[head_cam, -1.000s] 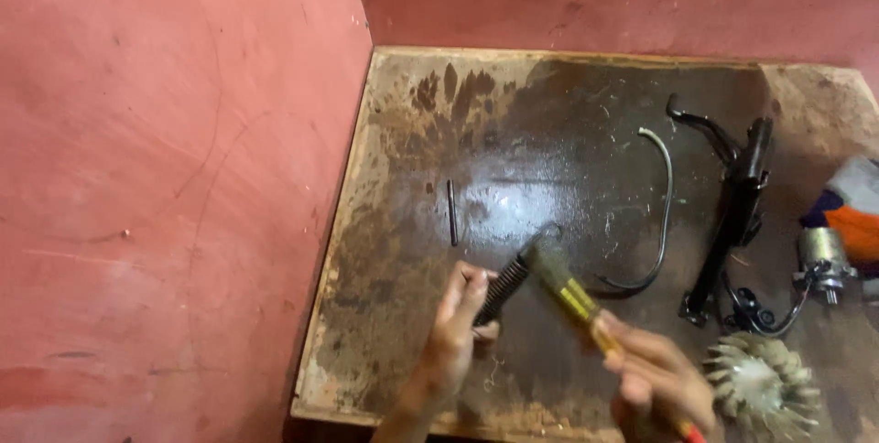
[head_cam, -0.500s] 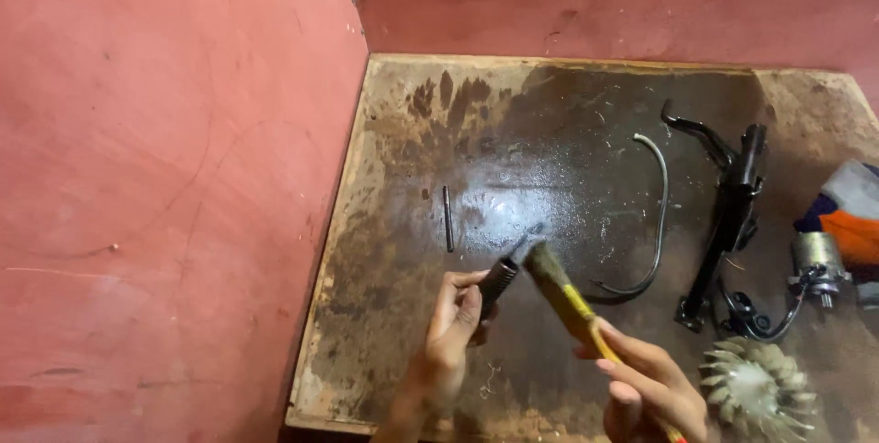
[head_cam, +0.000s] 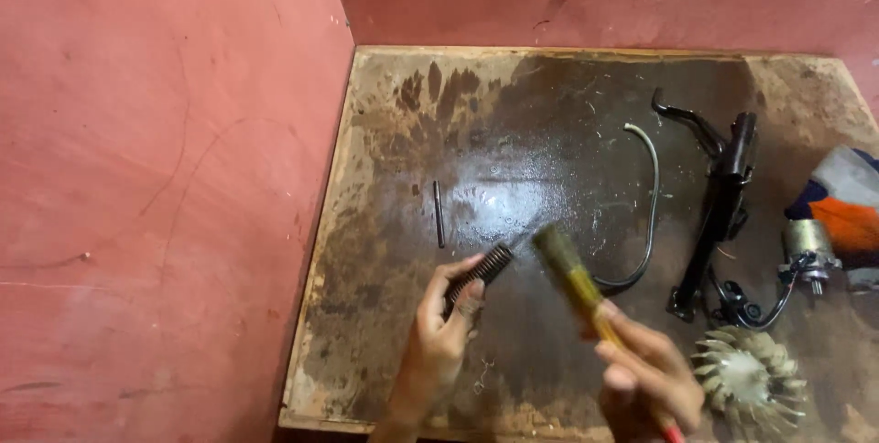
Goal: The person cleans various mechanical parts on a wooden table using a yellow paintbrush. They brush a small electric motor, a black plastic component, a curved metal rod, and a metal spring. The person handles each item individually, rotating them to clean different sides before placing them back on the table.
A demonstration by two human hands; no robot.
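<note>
Head view, 1 camera looking down on a stained wooden board set in a corner of red walls. The left hand is clenched around the lower end of a black ribbed part, a short dark coil-like cylinder that points toward 1 o'clock from the hand and is held above the board, just left of centre. The right hand grips a brush by its yellow handle; the handle runs toward 11 o'clock and the dirty bristle head lies just beside the upper tip of the ribbed part, whether touching it cannot be told. A red end of the handle shows below the hand at the bottom edge.

Against the frame 0.5 s earlier, the ribbed part shows more of its length and leans further toward the brush, and the right hand has shifted slightly rightward and lower. The whole board has drifted a little left in the picture.

At 11 o'clock from the left hand a thin dark pin lies flat on the board, well apart from both hands. At 1 o'clock from the brush head a curved grey hose rests on the wet patch. Further toward 3 o'clock lie a black bracket with lever, a small metal motor with black cable, and a coloured cloth. A finned fan wheel sits just right of the right hand.
</note>
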